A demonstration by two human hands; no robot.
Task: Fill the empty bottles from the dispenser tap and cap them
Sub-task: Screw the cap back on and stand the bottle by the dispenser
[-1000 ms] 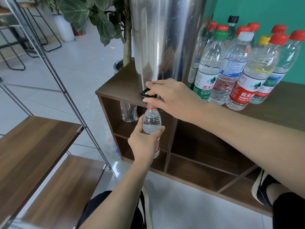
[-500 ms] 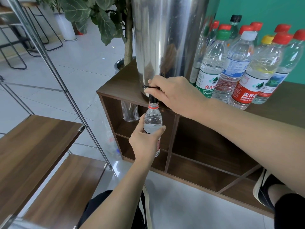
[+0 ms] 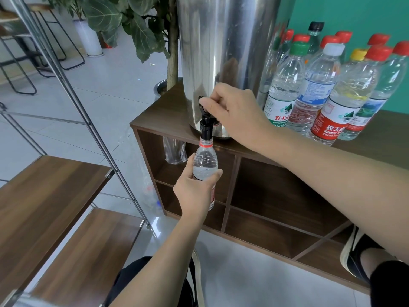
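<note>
A tall steel dispenser (image 3: pixel 221 52) stands on a brown cabinet top (image 3: pixel 159 116). Its black tap (image 3: pixel 205 124) juts over the front edge. My right hand (image 3: pixel 236 109) pinches the tap's black lever (image 3: pixel 202 101) between thumb and fingers. Beneath the spout, my left hand (image 3: pixel 194 191) grips a small clear bottle (image 3: pixel 204 160) with a red neck ring, upright, uncapped, its mouth touching the spout. Water reaches up to the bottle's shoulder.
Several capped bottles (image 3: pixel 327 85) with red, green, white and yellow caps stand right of the dispenser. A clear bottle (image 3: pixel 174 150) is in the cabinet's top-left cubby. A metal-framed wooden shelf (image 3: pixel 44 196) is at left, a potted plant (image 3: pixel 137 25) behind, my shoe (image 3: pixel 356 251) at right.
My right hand has raised the tap lever from a flat position to upright. The bottle stays under the spout in my left hand.
</note>
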